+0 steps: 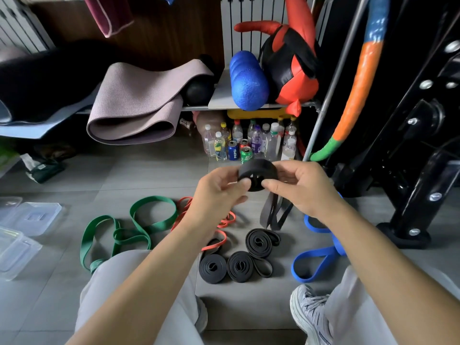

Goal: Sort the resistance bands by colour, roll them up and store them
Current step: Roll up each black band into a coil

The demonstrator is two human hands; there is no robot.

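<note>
While I sit on the grey tiled floor (149, 175), both hands are up in front of me on one partly rolled black rubber resistance band (257, 174). My left hand (219, 188) pinches the coil's left side, thumb on the near face and fingers curled behind. My right hand (301, 188) pinches the right side the same way. The band's unrolled tail (271, 212) hangs down from the coil.

All places below are taken from this held coil.
- Below it, nearer me: three finished black rolls (241, 266) lie flat on the floor, two side by side and one just beyond them.
- Below and left: loose orange-red flat bands (224, 224), partly hidden by my left forearm.
- Further left: loose green flat bands (139, 227) in tangled loops, reaching to my left trouser leg.
- Below and right: loose blue flat band loops (313, 260), partly behind my right forearm.
- Far left: clear plastic storage boxes (34, 217) on the floor.
- Just beyond the coil: a cluster of plastic bottles and drink cans (249, 143).
</note>
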